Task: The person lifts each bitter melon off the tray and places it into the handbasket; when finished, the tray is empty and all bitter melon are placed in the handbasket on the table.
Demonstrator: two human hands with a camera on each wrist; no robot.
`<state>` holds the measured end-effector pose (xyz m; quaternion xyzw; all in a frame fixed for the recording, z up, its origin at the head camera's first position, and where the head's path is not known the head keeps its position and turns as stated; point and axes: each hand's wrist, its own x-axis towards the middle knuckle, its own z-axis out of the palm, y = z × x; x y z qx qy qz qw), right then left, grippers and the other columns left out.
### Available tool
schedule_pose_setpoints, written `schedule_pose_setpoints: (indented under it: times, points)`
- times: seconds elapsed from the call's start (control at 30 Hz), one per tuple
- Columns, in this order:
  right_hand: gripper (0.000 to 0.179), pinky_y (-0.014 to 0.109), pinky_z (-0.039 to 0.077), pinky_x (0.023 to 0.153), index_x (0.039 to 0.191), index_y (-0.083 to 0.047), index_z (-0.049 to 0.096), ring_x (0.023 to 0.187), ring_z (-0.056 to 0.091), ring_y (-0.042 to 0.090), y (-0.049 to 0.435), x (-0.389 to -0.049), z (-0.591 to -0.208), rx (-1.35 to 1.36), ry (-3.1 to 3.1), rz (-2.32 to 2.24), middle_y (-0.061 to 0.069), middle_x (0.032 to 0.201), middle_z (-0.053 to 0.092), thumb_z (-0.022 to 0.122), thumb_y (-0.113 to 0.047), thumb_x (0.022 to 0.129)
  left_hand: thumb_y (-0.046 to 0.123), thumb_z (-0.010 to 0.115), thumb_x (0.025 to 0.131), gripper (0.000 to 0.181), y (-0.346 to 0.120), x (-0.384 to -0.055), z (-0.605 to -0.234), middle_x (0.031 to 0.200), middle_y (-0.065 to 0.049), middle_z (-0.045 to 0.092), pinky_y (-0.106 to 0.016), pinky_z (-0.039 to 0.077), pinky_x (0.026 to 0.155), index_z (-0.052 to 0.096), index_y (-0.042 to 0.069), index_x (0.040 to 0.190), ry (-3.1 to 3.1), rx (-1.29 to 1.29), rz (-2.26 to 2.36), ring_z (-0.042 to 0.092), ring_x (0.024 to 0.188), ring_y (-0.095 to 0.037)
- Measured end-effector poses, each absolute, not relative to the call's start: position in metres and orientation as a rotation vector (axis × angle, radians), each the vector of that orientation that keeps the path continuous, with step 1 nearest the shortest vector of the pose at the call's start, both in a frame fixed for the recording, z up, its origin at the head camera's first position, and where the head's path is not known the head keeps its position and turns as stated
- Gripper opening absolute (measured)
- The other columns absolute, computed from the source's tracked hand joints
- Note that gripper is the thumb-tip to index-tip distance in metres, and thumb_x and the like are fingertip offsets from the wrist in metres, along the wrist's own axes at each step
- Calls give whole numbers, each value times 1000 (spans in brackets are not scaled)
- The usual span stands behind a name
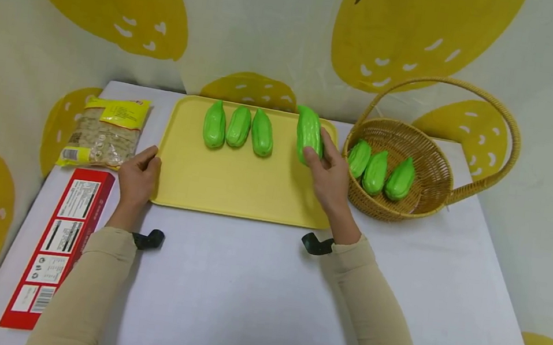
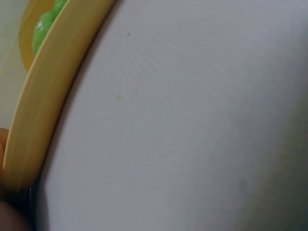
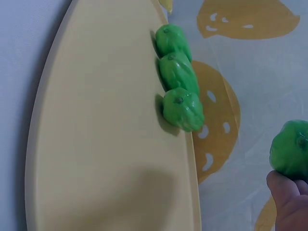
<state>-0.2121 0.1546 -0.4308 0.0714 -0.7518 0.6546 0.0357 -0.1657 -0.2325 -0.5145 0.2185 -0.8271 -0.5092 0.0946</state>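
My right hand [image 1: 330, 179] holds a green bitter melon [image 1: 308, 133], its pointed end upward, over the right part of the yellow tray [image 1: 232, 190]. In the right wrist view, the thumb lies against the held bitter melon [image 3: 291, 149]. My left hand [image 1: 139, 178] grips the tray's left edge; in the left wrist view the tray rim [image 2: 53, 82] runs down to the fingers. Three more bitter melons [image 1: 238, 126] lie side by side along the tray's far side, left of the held one. To the right, a wicker basket [image 1: 435, 158] contains three others [image 1: 375, 172].
A clear and yellow packet [image 1: 105, 135] lies at the back left, beside the tray. In front of it is a long red box [image 1: 56, 248], partly covered by the left sleeve. The basket's tall handle [image 1: 514, 139] arches upward on the right. A patterned cloth hangs behind the table.
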Motion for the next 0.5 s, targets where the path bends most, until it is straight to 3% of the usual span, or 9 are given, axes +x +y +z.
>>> schedule_pose_setpoints:
  times: [0.37,0.5]
  points:
    - [62,17,50,106,158,-14,37,143,49,22,172,-197,-424,128,-2264,2088,9,166,35,62,-24,102,22,54,106,41,-232,-166,-514,152,-1,55,-36,41,121,56,15,145,-2442,664,-1525,48,144,-15]
    - [61,14,50,103,158,-18,38,141,50,21,176,-192,-421,113,-2229,2120,8,165,38,62,-26,102,22,55,105,40,-232,-167,-515,151,-2,56,-36,42,121,57,16,145,-2439,666,-1521,49,144,-15]
